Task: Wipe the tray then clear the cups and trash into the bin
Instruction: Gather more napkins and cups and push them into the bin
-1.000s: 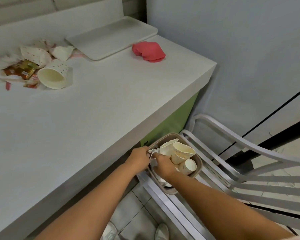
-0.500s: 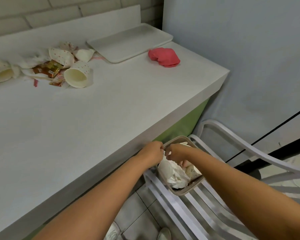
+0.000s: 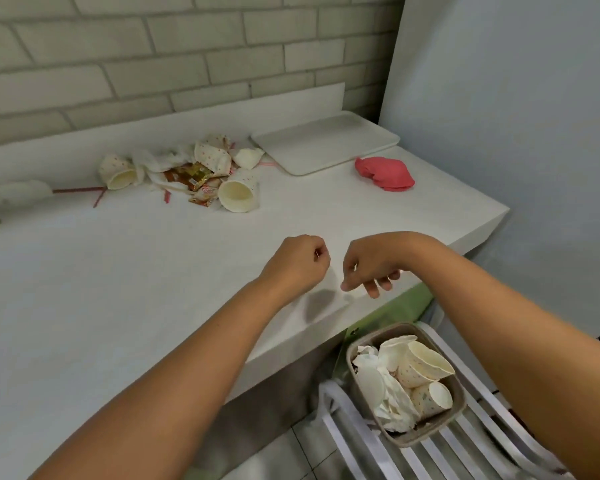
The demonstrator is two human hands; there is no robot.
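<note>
The tipped cup (image 3: 238,195) lay on the counter (image 3: 118,289), mouth toward the camera, beside the trash (image 3: 191,174); the bin (image 3: 421,439) sat below on a chair (image 3: 352,434). The left hand (image 3: 297,263) was fisted, palm hidden; the right hand (image 3: 369,268) hung loose, empty.

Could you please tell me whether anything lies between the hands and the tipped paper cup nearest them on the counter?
Nothing visible does: only bare counter lies between the left hand, the right hand and the paper cup; the wrappers sit beside and behind it.
</note>
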